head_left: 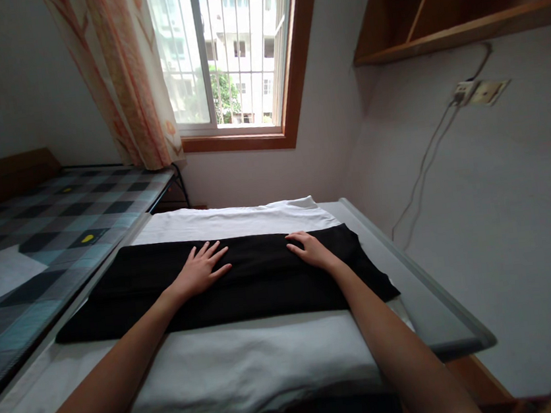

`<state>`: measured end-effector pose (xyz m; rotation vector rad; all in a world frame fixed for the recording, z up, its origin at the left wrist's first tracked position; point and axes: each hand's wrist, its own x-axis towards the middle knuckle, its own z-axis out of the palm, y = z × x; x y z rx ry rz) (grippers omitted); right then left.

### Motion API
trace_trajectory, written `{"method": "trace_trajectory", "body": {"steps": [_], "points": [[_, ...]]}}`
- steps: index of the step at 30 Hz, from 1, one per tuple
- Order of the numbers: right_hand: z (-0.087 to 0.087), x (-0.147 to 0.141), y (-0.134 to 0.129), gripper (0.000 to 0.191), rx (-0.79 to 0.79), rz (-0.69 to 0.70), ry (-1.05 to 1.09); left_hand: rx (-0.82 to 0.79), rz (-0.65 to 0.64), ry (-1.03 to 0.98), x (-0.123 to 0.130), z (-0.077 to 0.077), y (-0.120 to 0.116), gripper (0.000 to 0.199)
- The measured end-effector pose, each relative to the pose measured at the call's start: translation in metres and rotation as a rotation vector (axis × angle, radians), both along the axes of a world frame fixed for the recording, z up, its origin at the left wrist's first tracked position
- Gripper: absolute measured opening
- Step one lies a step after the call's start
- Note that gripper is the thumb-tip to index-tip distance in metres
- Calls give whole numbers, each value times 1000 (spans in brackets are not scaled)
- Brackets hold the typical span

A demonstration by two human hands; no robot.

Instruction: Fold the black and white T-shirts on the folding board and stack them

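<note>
A piece of black cloth (260, 294), perhaps a folded garment, lies flat across a white cloth (263, 360). The white cloth shows beyond its far edge and hangs toward me at the near side. My left hand (201, 268) rests on the black cloth left of its middle, fingers spread. On the right part, near the far edge, my right hand (309, 249) lies palm down with the fingers slightly bent and thumb apart. Neither hand grips anything. Both forearms reach over the near white cloth.
Under the cloths stands a grey-white table (436, 307) with a raised rim. To the left is a bed with a checked mattress (59, 224) and a paper sheet (2, 274). A curtain (129, 77) and window are behind; a wooden shelf (454, 30) and plugged-in cable (424, 156) are right.
</note>
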<state>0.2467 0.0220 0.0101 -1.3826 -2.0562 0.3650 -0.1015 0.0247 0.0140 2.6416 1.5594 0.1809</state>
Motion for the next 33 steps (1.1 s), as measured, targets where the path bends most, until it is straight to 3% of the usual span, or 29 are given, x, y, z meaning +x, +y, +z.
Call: {"method": "trace_trajectory", "body": {"steps": [33], "points": [[-1,0,0,28,5,3,10,0,-1,4,1,3,-2,65]]}}
